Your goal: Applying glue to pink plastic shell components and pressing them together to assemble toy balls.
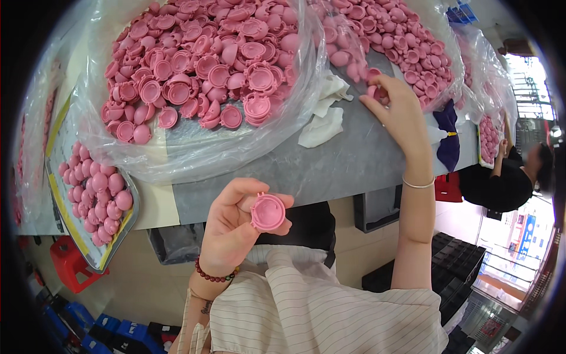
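Note:
My left hand (pixel 233 221) is closed around a pink plastic half shell (pixel 268 212), its round hollow side showing and a small hinge tab at the top edge. It is held in front of my body, just off the near edge of the table. My right hand (pixel 395 109) reaches out over the table to the right pile. Its thumb and fingers are curled about another pink half shell (pixel 378 93), partly hidden by the fingers. A heap of pink half shells (pixel 206 65) lies in a clear plastic bag (pixel 218 159) in front of me.
More pink shells (pixel 418 59) lie in a second bag at the right. White cloths (pixel 323 127) and a dark purple cloth (pixel 447 135) rest on the grey tabletop (pixel 236 197). Left stands a tray (pixel 131 218) of pink balls (pixel 97 194). A co-worker (pixel 501 183) is at far right.

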Motion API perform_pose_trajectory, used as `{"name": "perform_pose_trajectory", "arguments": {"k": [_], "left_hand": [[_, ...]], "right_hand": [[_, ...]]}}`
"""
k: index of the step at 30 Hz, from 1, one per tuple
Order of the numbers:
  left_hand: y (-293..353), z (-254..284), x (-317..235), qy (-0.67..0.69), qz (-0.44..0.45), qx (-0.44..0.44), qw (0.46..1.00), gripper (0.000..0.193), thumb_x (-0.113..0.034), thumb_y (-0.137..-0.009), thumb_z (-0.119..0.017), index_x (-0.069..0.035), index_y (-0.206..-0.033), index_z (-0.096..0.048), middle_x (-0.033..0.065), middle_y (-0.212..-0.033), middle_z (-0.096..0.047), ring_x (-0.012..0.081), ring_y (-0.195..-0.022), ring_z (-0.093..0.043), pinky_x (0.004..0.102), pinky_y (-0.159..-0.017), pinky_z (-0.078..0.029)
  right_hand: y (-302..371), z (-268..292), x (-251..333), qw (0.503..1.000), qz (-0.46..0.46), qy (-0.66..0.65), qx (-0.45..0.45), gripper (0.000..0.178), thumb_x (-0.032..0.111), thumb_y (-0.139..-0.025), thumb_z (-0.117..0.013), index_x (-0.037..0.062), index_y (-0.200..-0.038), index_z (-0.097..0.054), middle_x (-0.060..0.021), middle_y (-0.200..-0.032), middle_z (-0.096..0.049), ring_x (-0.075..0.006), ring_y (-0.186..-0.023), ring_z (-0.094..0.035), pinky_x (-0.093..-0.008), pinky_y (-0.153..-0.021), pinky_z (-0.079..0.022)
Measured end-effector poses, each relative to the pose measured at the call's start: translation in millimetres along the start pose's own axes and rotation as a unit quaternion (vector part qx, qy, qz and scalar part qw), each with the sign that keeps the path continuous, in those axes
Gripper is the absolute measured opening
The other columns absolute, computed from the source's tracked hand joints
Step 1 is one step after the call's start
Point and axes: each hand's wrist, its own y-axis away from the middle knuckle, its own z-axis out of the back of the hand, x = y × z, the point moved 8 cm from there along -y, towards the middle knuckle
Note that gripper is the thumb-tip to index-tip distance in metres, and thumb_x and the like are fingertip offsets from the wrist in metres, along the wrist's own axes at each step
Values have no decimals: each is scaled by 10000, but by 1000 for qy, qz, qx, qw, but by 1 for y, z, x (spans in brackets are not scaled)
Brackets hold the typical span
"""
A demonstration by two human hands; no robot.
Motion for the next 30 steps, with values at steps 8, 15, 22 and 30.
{"name": "perform_pose_trajectory", "arguments": {"k": [8, 15, 22, 30], "left_hand": [[1, 8, -3, -22, -8, -35, 999, 478, -101, -728, -615, -2, -1121, -362, 234, -1060, -502, 261, -812, -587, 336, -690, -509], [-7, 2, -10, -171, -72, -50, 981, 468, -143, -723, -644, 6, -1084, -385, 232, -1033, -517, 216, -790, -587, 301, -703, -489], [-7, -6, -9, -192, -91, -3, 977, 394, 55, -717, -576, 41, -1067, -397, 224, -1088, -490, 230, -1026, -495, 325, -877, -397], [-3, -16, -4, -235, -104, 19, 966, 380, 120, -682, -586, 62, -1033, -452, 201, -1084, -492, 208, -944, -540, 305, -809, -454]], "right_hand": [[47, 11, 11, 948, -99, -284, -105, 257, 87, -651, -676, 24, -861, -542, -14, -776, -579, -75, -644, -501, -197, -557, -383], [85, -28, 82, 971, 45, -235, -11, 311, 34, -571, -689, 52, -840, -534, -63, -842, -586, -188, -750, -526, -251, -632, -410], [83, -23, 84, 975, 76, -211, 1, 344, 38, -548, -693, 35, -875, -585, -77, -846, -550, -225, -761, -523, -283, -657, -421], [86, -11, 122, 888, 149, -432, -45, 378, 213, -544, -746, 13, -835, -614, -79, -815, -557, -163, -722, -520, -249, -591, -411]]}}
